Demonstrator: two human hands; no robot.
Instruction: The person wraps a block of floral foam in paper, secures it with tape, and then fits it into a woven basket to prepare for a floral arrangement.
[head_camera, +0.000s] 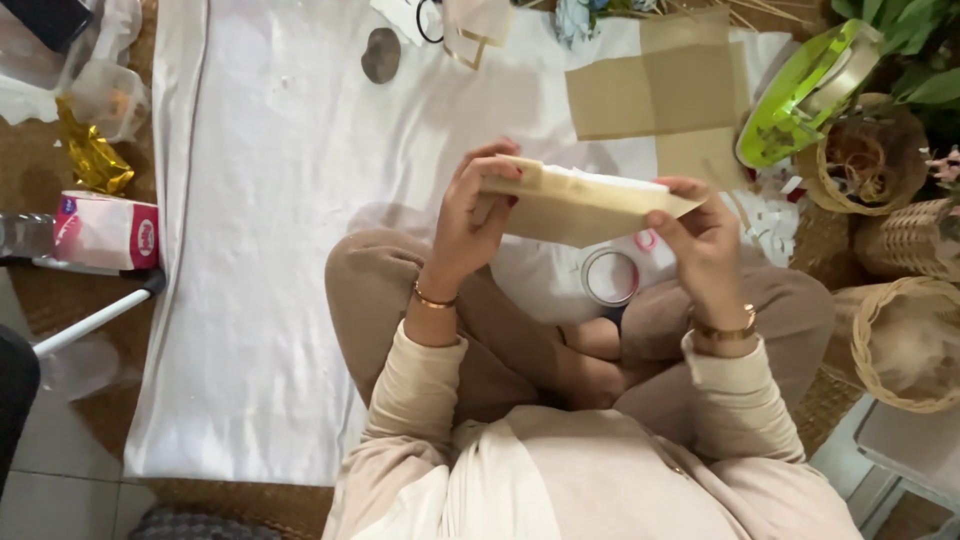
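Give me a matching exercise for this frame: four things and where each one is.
Things:
1. folded cardboard piece
2. roll of tape
3. grey stone
4. green tape dispenser

Places:
A. top right, beside the baskets
B. held between both hands
C. on the white cloth, top centre
D. on the cloth between the knees

Pairs: 1-B, 2-D, 3-C, 4-A
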